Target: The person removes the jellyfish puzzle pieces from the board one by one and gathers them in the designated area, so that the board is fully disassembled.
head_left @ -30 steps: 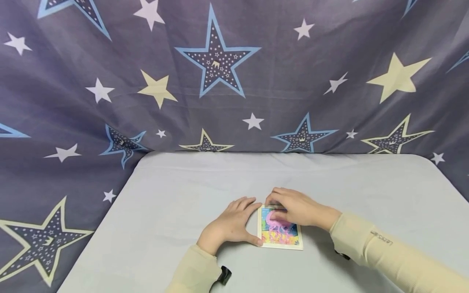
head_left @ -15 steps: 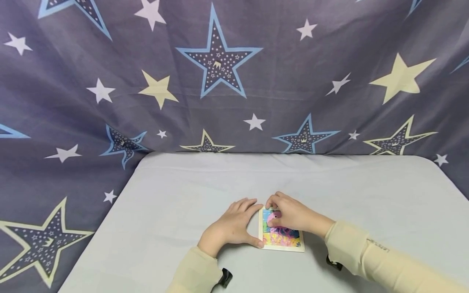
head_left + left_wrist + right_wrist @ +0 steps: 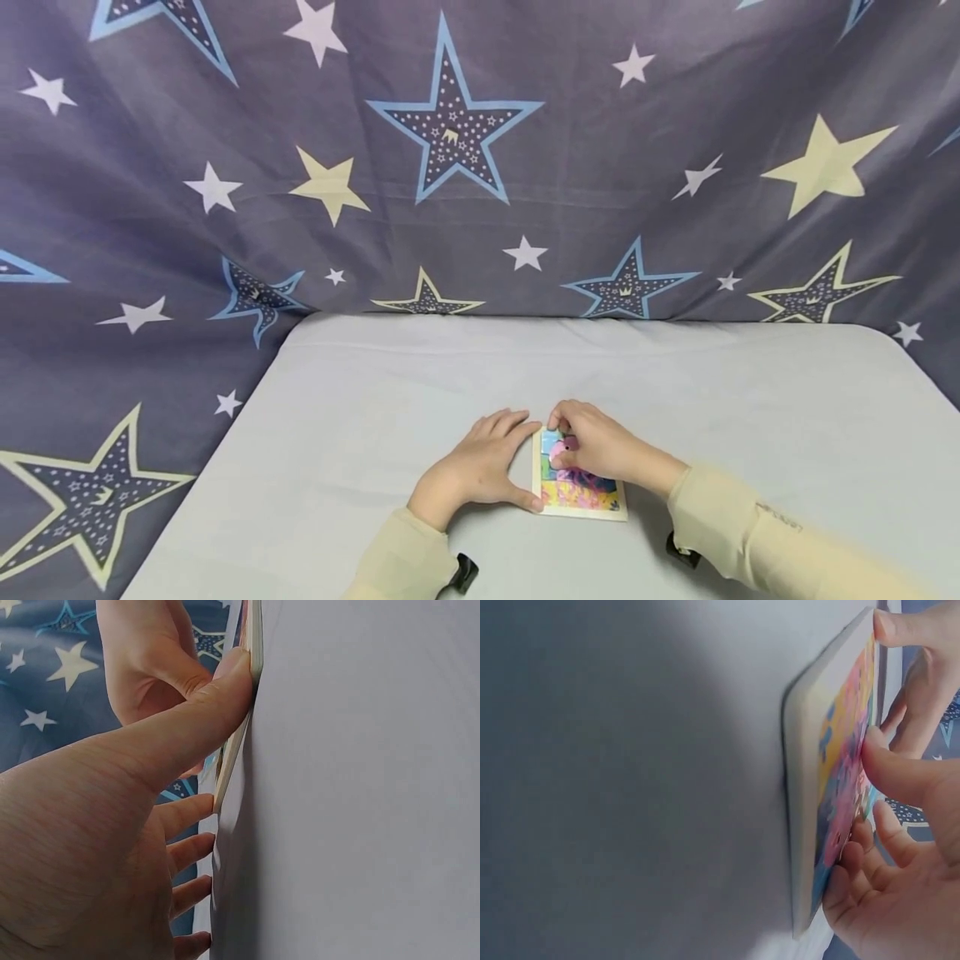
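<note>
The person's left hand (image 3: pixel 480 465) was spread wide, thumb and forefinger against the left edge of a colourful picture board (image 3: pixel 581 497) lying on the table (image 3: pixel 375 400); the right hand (image 3: pixel 600 443) bent its fingers onto the picture, whether pinching a piece could not be told.

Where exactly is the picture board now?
In the head view, the picture board lies on the table, low and right of centre, left hand at its left edge, right hand over it.
</note>
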`<state>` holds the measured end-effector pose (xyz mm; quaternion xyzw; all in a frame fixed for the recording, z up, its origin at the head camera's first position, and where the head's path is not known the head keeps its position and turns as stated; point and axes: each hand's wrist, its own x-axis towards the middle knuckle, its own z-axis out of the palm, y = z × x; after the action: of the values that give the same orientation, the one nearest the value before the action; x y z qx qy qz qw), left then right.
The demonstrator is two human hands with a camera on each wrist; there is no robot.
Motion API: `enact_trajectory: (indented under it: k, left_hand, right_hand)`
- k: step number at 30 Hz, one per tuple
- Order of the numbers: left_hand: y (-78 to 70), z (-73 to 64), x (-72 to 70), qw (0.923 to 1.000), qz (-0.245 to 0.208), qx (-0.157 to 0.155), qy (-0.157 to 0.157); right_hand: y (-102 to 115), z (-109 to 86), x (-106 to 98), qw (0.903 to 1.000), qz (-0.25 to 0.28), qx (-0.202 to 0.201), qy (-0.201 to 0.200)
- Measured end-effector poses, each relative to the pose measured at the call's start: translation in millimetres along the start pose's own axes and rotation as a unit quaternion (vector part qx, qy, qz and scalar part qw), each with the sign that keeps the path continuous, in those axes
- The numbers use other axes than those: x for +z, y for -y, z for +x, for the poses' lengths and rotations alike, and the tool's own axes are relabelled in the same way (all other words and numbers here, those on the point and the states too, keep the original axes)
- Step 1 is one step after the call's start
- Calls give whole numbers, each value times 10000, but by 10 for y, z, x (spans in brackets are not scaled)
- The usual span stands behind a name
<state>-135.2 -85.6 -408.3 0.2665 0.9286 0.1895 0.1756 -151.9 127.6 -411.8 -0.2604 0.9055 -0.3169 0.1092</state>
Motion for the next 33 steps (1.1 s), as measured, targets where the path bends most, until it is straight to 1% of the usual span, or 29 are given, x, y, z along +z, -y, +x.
enact_trajectory:
  k: [6,12,17,22,28,33]
  left_hand:
    - [-2,29,-1,10000,58,11,-17]
    - [1,43,3,10000,77,1,-24]
    - [4,39,17,10000,72,-59,22]
    - [-6,34,16,10000,51,-67,27]
    - [-8,22,13,10000,6,-70,28]
    - [-10,9,16,9999,-61,-81,40]
  right_hand:
    - [-45,7,-42,9998,129,-168,31]
    - [-80,44,-111,9981,482,-295,248]
    - [-100,44,-147,9964,603,-441,390]
    - [-130,29,-158,9949,812,-418,425]
    - [-145,9,-158,9914,1204,-330,388]
    - [-181,-19,-191,9914,1253,-358,145]
